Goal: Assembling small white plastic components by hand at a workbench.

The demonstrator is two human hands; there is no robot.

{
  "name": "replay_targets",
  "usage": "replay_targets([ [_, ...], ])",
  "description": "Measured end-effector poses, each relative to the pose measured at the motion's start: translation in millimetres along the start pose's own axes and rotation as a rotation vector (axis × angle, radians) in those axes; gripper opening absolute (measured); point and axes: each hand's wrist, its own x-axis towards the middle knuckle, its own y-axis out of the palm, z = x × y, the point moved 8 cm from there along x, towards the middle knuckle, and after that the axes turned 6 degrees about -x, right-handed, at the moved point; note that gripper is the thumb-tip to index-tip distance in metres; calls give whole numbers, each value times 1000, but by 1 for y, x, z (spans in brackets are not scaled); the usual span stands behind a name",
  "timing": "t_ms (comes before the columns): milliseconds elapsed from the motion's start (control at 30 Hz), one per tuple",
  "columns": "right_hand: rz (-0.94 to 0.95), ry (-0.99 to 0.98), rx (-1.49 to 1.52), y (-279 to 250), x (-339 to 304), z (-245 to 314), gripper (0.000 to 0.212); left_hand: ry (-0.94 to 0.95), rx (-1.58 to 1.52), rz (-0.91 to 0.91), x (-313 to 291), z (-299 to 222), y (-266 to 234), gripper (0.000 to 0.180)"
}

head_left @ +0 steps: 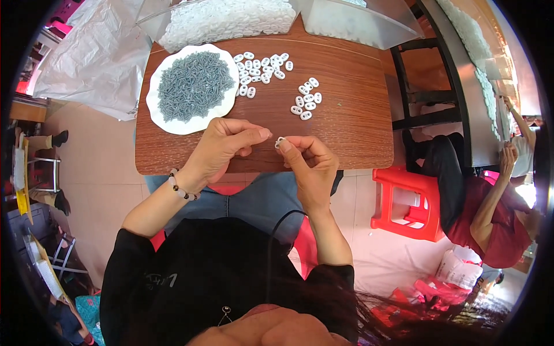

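Fingers of the right hand [313,173] pinch a small white piece [279,143] above the brown table [352,86]. The left hand [225,144] is just beside it, thumb and finger pressed together; I cannot tell if they hold anything. A white plate [172,124] holds little gray sticks [196,86], near more white pieces [254,72].

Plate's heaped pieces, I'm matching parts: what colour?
The heaped pieces are bluish grey, best in the head view.
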Motion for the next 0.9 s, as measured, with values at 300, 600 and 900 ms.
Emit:
replay_targets([
  [300, 14, -5, -3, 2, -1, 2, 9, 35, 30, 32, -5, 2, 6, 13],
  [600, 26, -13, -1, 3, -1, 2, 8, 85, 95, 25, -6, -3, 8, 12],
  [900, -14, -17, -44, 4, -4, 0, 7, 217, 220, 7, -9, -10, 9, 9],
])
